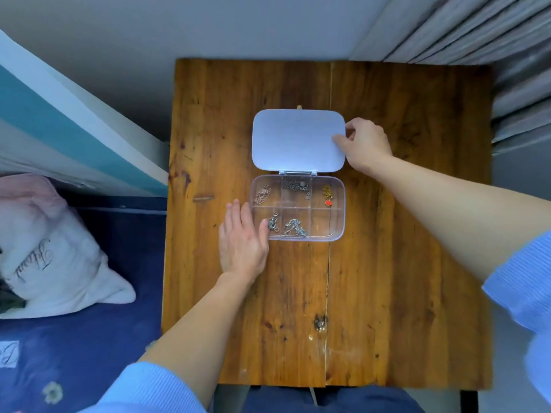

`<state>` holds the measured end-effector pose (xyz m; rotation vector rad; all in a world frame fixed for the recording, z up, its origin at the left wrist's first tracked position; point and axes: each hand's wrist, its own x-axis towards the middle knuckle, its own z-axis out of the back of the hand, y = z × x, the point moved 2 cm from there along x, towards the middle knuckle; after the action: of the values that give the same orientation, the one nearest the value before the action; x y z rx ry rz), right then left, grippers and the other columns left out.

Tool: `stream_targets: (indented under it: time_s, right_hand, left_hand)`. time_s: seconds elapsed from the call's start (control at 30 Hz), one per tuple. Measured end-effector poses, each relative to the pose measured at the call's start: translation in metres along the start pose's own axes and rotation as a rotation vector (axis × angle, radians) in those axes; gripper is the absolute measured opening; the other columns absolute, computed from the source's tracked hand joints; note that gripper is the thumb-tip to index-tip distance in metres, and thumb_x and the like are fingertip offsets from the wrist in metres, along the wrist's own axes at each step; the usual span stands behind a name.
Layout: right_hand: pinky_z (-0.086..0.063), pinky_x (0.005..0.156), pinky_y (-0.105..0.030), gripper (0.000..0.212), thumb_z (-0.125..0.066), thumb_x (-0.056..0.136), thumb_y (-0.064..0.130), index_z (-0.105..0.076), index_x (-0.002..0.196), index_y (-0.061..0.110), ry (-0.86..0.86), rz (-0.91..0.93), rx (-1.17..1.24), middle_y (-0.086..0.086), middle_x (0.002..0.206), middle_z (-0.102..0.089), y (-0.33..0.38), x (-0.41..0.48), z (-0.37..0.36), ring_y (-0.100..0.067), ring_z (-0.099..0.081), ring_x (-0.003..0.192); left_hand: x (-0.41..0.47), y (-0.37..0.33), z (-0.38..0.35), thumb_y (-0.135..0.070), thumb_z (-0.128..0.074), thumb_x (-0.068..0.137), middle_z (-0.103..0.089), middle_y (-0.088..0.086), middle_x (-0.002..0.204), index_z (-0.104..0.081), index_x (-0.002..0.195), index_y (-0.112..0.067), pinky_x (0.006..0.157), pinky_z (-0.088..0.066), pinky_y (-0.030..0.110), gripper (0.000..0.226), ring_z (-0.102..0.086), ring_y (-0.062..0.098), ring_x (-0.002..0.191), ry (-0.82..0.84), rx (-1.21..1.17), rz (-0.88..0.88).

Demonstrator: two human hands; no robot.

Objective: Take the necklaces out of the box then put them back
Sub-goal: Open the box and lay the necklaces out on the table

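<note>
- Box (298, 208) lies open mid-bench (387, 263), necklaces (293, 228) in five compartments.
- Your left hand (243, 242) rests flat against its left wall, fingers spread.
- Your right hand (365, 144) pinches the lid (298, 140) edge.

You face a worn brown wooden table (387, 234) set against a plain grey wall (208, 25), grey pleated curtains (477, 31) to your right, a dark blue bed (89, 338) with a white pillow (59, 257) left.

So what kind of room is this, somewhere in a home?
Most likely a bedroom. A small wooden table stands beside a bed with a dark blue sheet and a white pillow, and grey curtains hang behind it.
</note>
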<state>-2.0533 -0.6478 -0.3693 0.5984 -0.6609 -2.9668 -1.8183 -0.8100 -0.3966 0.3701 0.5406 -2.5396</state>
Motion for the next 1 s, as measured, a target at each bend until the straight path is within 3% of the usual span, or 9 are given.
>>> stream_targets:
  time_s: [0.17,0.27,0.37,0.47,0.6,0.73,0.9,1.0]
  right_hand:
    - [-0.053,0.075,-0.033,0.04,-0.056,0.094,0.037,-0.054,0.129,0.018,-0.027,0.027,-0.071,-0.005,0.113,-0.067,-0.007,-0.01,-0.004,-0.025,-0.064,0.095]
    - [-0.053,0.072,-0.034,0.03,-0.055,0.094,0.031,-0.062,0.119,0.016,-0.169,0.289,-0.075,-0.005,0.11,-0.067,0.001,-0.043,0.011,-0.023,-0.064,0.093]
    - [-0.048,0.067,-0.034,0.024,-0.053,0.093,0.028,-0.067,0.108,0.016,-0.025,0.536,-0.204,-0.004,0.104,-0.066,0.003,-0.089,0.009,-0.026,-0.062,0.098]
    - [-0.048,0.066,-0.036,0.027,-0.049,0.094,0.029,-0.061,0.113,0.013,0.266,0.521,-0.532,-0.006,0.113,-0.06,0.0,-0.113,-0.015,-0.026,-0.054,0.107]
    - [-0.04,0.061,-0.036,0.027,-0.052,0.09,0.013,-0.056,0.116,0.007,0.335,0.463,-0.817,-0.012,0.118,-0.056,0.011,-0.111,-0.034,-0.03,-0.053,0.109]
    - [-0.041,0.066,-0.038,0.029,-0.046,0.091,0.001,-0.059,0.117,0.003,0.375,0.471,-0.86,-0.017,0.118,-0.057,0.019,-0.107,-0.04,-0.035,-0.058,0.107]
    - [-0.042,0.062,-0.036,0.024,-0.052,0.089,0.0,-0.061,0.111,0.003,0.332,0.467,-0.805,-0.016,0.112,-0.057,0.01,-0.106,-0.035,-0.034,-0.062,0.096]
    - [-0.039,0.063,-0.037,0.025,-0.047,0.091,0.0,-0.06,0.112,0.002,0.319,0.509,-0.843,-0.016,0.113,-0.058,0.01,-0.109,-0.039,-0.035,-0.061,0.1]
  left_hand:
    - [0.001,-0.001,-0.003,-0.044,-0.014,0.095,-0.034,0.016,0.154,-0.039,0.14,-0.004,0.115,-0.027,0.045,0.065,-0.026,0.03,0.145,-0.025,0.026,0.008]
    - [0.001,-0.002,0.001,-0.043,-0.016,0.095,-0.033,0.016,0.154,-0.038,0.139,-0.004,0.115,-0.027,0.045,0.063,-0.025,0.03,0.146,0.003,0.046,0.007]
    - [0.001,-0.002,0.003,-0.039,-0.025,0.1,-0.028,0.015,0.157,-0.035,0.142,-0.005,0.117,-0.024,0.044,0.055,-0.021,0.029,0.147,0.048,0.062,0.012]
    - [0.001,-0.002,0.005,-0.038,-0.028,0.1,-0.025,0.014,0.158,-0.033,0.143,-0.005,0.118,-0.023,0.044,0.054,-0.018,0.028,0.148,0.066,0.079,0.012]
    - [0.002,-0.004,0.006,-0.038,-0.027,0.1,-0.022,0.014,0.16,-0.031,0.144,-0.005,0.118,-0.023,0.045,0.055,-0.015,0.027,0.149,0.088,0.089,0.019]
    - [0.002,-0.003,0.005,-0.035,-0.028,0.1,-0.024,0.014,0.159,-0.033,0.143,-0.005,0.115,-0.026,0.047,0.053,-0.018,0.028,0.148,0.077,0.101,0.019]
    - [0.002,-0.003,0.002,-0.032,-0.029,0.098,-0.028,0.015,0.157,-0.037,0.141,-0.005,0.111,-0.03,0.05,0.051,-0.021,0.031,0.147,0.057,0.11,0.025]
    - [0.001,-0.004,0.001,-0.032,-0.03,0.098,-0.027,0.014,0.158,-0.036,0.141,-0.006,0.112,-0.029,0.05,0.05,-0.02,0.031,0.147,0.056,0.115,0.037]
